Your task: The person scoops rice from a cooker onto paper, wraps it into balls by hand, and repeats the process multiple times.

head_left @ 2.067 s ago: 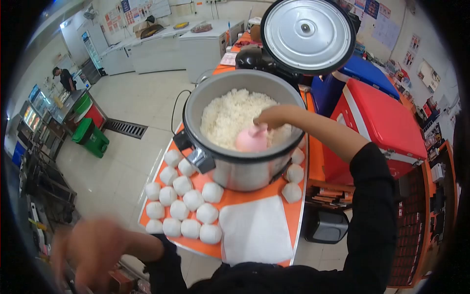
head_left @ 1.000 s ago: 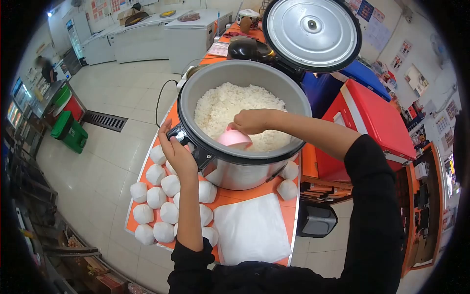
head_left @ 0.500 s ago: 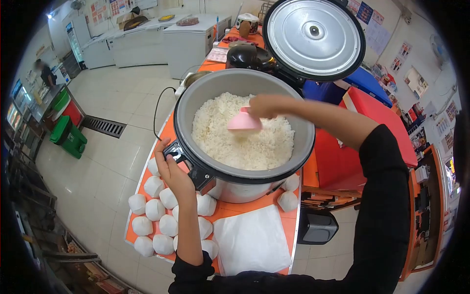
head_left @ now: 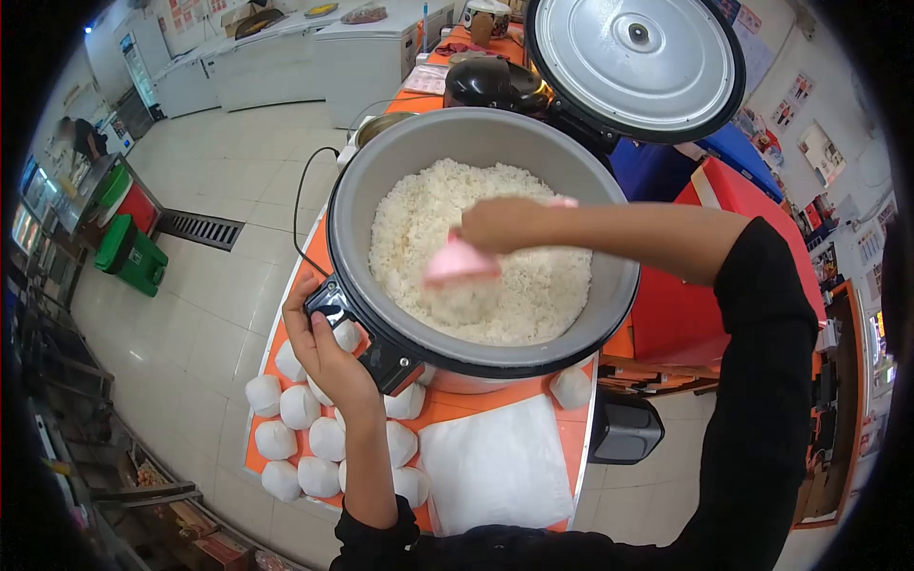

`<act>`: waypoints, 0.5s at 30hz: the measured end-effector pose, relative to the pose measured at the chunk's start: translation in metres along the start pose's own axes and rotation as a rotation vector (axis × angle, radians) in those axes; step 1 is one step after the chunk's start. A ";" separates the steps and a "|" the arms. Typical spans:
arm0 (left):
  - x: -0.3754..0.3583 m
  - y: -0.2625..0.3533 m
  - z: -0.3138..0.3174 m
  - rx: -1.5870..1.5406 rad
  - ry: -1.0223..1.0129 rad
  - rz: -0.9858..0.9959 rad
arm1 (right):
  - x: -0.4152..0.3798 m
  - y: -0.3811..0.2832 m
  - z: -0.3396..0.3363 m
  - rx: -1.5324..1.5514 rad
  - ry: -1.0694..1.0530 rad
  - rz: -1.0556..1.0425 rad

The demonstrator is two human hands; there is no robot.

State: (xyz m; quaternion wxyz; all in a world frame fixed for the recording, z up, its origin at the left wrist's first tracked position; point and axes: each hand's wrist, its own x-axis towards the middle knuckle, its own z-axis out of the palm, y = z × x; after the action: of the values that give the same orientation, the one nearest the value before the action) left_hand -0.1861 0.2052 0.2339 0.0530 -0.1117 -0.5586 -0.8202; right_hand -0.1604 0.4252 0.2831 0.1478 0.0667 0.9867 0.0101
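A large grey rice cooker (head_left: 381,176) full of white cooked rice (head_left: 419,214) stands on an orange table (head_left: 457,404), its round lid (head_left: 640,59) swung open at the back. My right hand (head_left: 505,225) reaches over the pot and holds a pink rice scoop (head_left: 459,264) that dips into the rice. My left hand (head_left: 319,347) grips the black handle (head_left: 333,305) on the pot's front left side. Several white wrapped rice balls (head_left: 300,423) lie on the table beside the pot.
A white sheet stack (head_left: 495,466) lies at the table's front. A red cooler box (head_left: 709,228) and a blue one (head_left: 738,147) stand on the right. White chest freezers (head_left: 276,52) line the far wall. Green bins (head_left: 129,252) and a person (head_left: 81,138) are far left.
My left hand came up from below and took hold of the pot's handle. My right hand moved the pink scoop across the rice and now digs nearer the front.
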 end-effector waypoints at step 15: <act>0.001 0.005 0.001 0.084 -0.015 0.024 | -0.080 -0.020 -0.023 0.757 -0.409 0.268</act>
State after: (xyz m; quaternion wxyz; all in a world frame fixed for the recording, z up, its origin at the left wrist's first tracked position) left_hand -0.1856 0.2039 0.2385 0.0631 -0.1220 -0.5913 -0.7946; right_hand -0.0942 0.3949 0.3279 0.3022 0.2437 0.8542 -0.3458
